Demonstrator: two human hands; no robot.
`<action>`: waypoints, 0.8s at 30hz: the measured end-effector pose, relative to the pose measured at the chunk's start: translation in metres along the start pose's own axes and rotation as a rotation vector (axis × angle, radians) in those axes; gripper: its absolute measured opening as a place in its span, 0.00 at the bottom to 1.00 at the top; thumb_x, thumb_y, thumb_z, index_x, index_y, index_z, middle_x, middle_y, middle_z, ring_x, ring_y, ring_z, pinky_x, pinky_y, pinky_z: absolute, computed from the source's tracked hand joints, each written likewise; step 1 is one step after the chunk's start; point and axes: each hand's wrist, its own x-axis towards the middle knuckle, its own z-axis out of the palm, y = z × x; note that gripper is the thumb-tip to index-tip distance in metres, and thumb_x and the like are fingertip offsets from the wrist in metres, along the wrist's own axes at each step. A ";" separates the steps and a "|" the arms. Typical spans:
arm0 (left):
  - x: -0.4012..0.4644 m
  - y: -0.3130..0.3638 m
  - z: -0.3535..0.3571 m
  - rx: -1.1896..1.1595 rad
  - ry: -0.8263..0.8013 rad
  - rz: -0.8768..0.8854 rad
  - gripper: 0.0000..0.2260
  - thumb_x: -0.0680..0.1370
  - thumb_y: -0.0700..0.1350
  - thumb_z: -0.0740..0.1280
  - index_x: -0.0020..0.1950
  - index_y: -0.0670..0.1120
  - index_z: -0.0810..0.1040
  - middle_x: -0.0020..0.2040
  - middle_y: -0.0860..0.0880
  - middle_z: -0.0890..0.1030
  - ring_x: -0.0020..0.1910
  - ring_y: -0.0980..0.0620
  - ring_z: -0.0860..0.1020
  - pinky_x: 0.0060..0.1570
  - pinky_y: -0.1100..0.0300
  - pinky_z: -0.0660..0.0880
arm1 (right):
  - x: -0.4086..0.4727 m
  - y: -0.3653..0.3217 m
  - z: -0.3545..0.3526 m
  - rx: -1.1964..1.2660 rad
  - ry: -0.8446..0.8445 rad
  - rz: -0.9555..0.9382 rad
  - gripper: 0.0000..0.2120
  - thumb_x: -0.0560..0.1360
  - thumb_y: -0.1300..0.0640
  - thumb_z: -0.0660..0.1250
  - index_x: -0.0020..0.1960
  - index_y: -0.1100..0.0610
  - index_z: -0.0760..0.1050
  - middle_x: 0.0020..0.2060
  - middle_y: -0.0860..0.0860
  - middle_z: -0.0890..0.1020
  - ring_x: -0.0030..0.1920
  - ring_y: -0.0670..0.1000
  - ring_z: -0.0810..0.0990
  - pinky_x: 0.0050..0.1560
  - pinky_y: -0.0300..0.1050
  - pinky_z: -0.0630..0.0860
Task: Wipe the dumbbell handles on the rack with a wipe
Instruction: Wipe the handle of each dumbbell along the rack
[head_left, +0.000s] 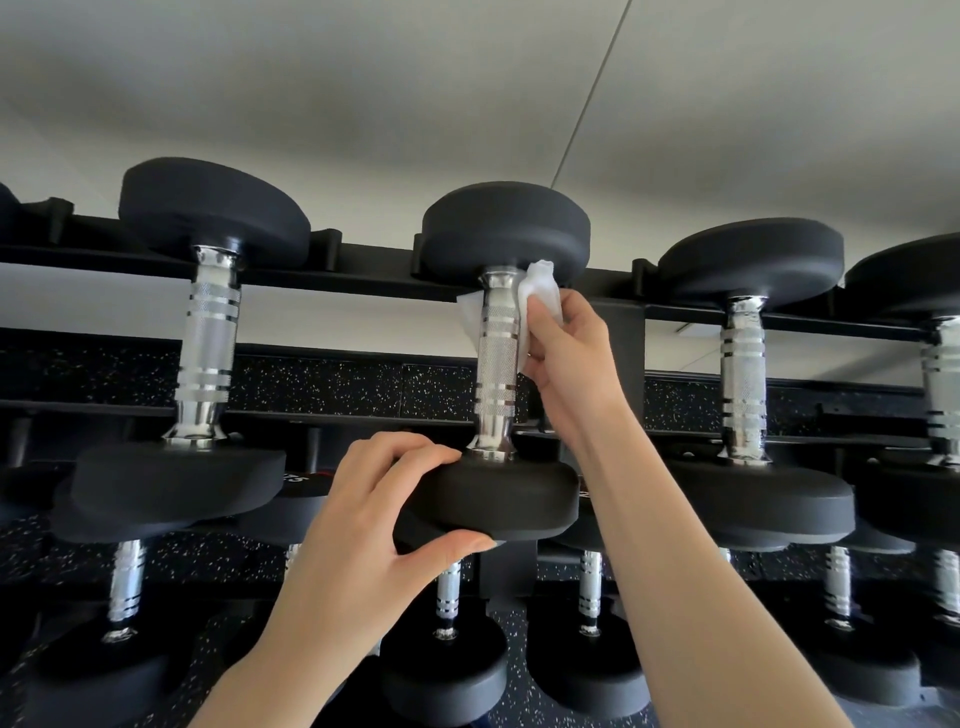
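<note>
A pale wall (363, 78) fills the upper half of the view, and below it a black rack (363, 280) runs across with its rails carrying a row of dumbbells, while a second row sits on a lower tier over black speckled flooring (332, 384). On the upper tier, the left dumbbell (202, 338) and the right dumbbell (745, 374) flank the middle dumbbell (498, 364), each with round black heads and a knurled chrome grip; a further one is cut off at the right edge. The middle dumbbell lies across the rack rails with its far head against the back rail and its near head toward the person. The left hand (379, 525) grips that near head, fingers curled over its top edge and thumb pressed under its lower rim. The right hand (566, 353) reaches up beside the chrome handle (497, 358) and pinches a white wipe (537, 301) at the handle's upper end, just below the far head. The wipe seems to wrap behind the handle, since a pale corner shows on its left side, though the contact there is hard to make out. The two hands are apart, one on each end of the same dumbbell.
</note>
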 end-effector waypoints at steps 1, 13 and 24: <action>0.000 0.000 0.000 0.003 0.001 0.001 0.23 0.68 0.63 0.68 0.58 0.53 0.77 0.55 0.60 0.73 0.57 0.58 0.71 0.56 0.75 0.62 | 0.001 -0.001 0.001 0.046 -0.029 0.019 0.04 0.80 0.61 0.59 0.51 0.58 0.72 0.40 0.53 0.78 0.38 0.49 0.76 0.42 0.47 0.78; -0.001 0.001 0.001 0.008 0.002 0.001 0.23 0.69 0.63 0.67 0.60 0.54 0.75 0.56 0.63 0.71 0.58 0.60 0.70 0.57 0.76 0.61 | -0.002 0.000 -0.008 0.259 -0.277 0.177 0.09 0.81 0.64 0.56 0.60 0.63 0.68 0.35 0.52 0.81 0.32 0.47 0.80 0.34 0.43 0.78; -0.003 0.000 0.002 0.022 0.017 -0.012 0.24 0.69 0.62 0.68 0.60 0.52 0.76 0.57 0.61 0.71 0.59 0.60 0.70 0.57 0.77 0.61 | -0.026 0.012 -0.024 -0.054 -0.215 0.073 0.04 0.77 0.70 0.60 0.46 0.62 0.70 0.38 0.57 0.83 0.38 0.53 0.83 0.44 0.50 0.81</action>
